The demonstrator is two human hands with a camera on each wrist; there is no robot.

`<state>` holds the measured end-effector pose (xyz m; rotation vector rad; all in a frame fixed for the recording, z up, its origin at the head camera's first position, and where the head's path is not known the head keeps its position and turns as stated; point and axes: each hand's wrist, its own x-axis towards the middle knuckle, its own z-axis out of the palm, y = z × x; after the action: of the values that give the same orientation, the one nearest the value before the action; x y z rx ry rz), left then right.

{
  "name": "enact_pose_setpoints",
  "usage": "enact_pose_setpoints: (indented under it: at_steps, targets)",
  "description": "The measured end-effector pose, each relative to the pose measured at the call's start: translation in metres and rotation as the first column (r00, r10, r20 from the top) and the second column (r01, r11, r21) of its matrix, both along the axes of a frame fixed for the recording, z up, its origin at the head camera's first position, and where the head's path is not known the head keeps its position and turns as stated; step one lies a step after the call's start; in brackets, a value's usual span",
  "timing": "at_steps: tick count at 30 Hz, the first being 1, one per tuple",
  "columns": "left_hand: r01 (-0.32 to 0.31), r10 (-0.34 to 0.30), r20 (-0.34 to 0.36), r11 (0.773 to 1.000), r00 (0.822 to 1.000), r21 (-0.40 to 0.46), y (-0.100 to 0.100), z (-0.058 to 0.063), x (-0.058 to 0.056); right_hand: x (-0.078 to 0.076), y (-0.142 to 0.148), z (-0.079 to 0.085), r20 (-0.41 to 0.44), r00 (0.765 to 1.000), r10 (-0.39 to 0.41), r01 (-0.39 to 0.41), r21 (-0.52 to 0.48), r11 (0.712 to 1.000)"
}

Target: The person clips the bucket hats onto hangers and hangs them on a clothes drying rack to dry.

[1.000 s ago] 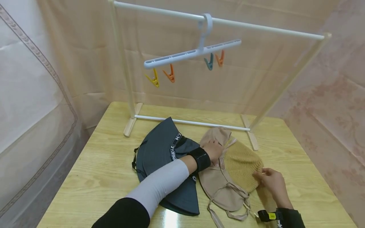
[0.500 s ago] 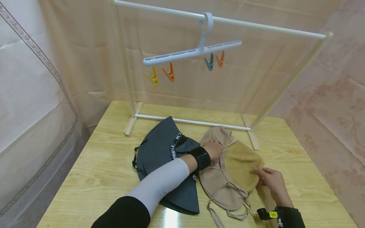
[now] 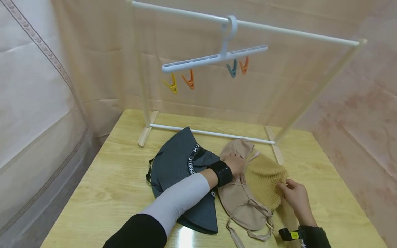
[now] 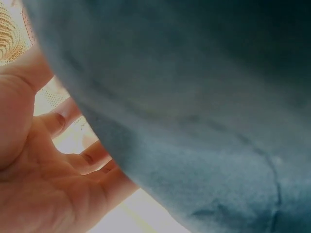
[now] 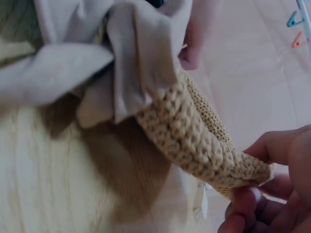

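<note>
A beige sun hat (image 3: 238, 203) with long fabric ties lies folded on the table, its yellowish woven part (image 3: 263, 179) toward the right. My left hand (image 3: 234, 163) rests on the fabric near its top, fingers relaxed. In the left wrist view that hand's palm (image 4: 53, 184) shows beside the dark brim of the other hat. Thumb and fingers of my right hand (image 3: 296, 198) pinch the outer edge of the woven part, seen close up as coarse straw weave (image 5: 194, 145) in the right wrist view. Left of it lies a dark grey bucket hat (image 3: 173, 162), partly under my left forearm.
Behind the hats stands a rack with a white top rail (image 3: 294, 32) and a lower bar (image 3: 214, 134). A pale blue hanger (image 3: 214, 59) hangs from the rail, carrying a yellow clip (image 3: 172, 84), a blue clip (image 3: 232, 69) and two orange ones.
The head view has shifted slightly, so the rack and hats sit a little farther right in it. Both hands keep their places on the beige sun hat.
</note>
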<state>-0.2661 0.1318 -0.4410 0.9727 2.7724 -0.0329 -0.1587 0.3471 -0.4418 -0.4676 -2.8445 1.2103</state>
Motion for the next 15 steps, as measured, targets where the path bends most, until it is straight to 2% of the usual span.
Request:
enact_pose_setpoints:
  at_steps: [2,6,9,15]
  targets:
    - [0.013,-0.013,-0.003,1.000,1.000,-0.007,0.001,0.002,0.004,0.003,-0.002,0.000,-0.006,1.000,-0.014,0.014,-0.001,1.000]
    - [0.026,-0.026,0.020,1.000,0.999,0.005,-0.001,0.007,0.007,0.006,-0.006,0.001,-0.072,0.997,-0.033,0.033,-0.005,0.999]
    - [0.028,-0.029,0.034,0.999,0.999,0.020,-0.005,0.007,0.004,0.006,-0.009,0.002,-0.111,0.993,-0.025,0.025,0.005,1.000]
    - [0.036,-0.036,0.006,0.999,0.999,0.041,-0.008,0.005,-0.002,0.006,-0.014,0.007,-0.128,0.992,0.001,0.000,0.003,1.000]
